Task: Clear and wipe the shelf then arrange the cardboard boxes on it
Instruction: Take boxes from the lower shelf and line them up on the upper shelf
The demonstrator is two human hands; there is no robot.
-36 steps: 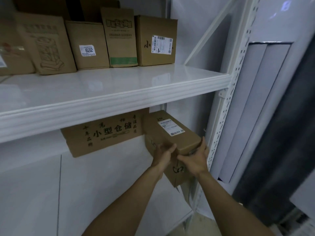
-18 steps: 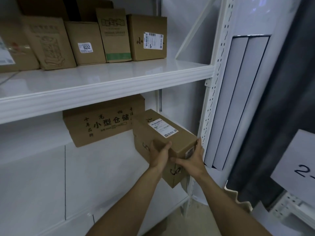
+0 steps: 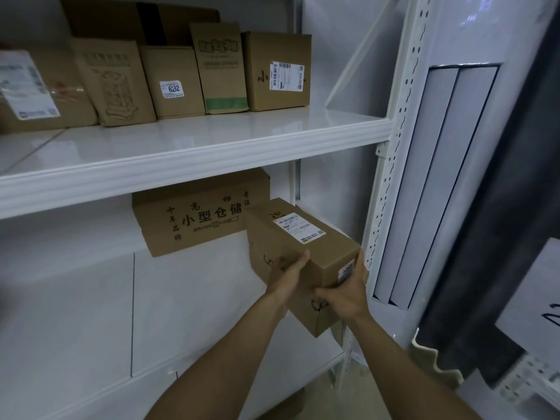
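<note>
I hold a brown cardboard box (image 3: 298, 247) with a white shipping label on top, at the right end of the lower white shelf (image 3: 91, 313). My left hand (image 3: 286, 272) grips its left side and near top edge. My right hand (image 3: 347, 294) clasps its near right corner. Whether the box rests on the shelf or hangs just above it I cannot tell. Behind it stands a larger cardboard box (image 3: 200, 213) with black printed characters, its top hidden by the upper shelf (image 3: 181, 165).
Several cardboard boxes (image 3: 188, 74) line the back of the upper shelf. The perforated white upright post (image 3: 391, 183) stands just right of the held box. Grey panels (image 3: 424, 189) and a dark curtain (image 3: 497, 237) lie further right. A white numbered sign (image 3: 533, 295) sits at the right edge.
The view has shifted right and closer. My left hand has moved from the box's front face onto its left side and top edge; the box has turned slightly, showing a small label on its end.
</note>
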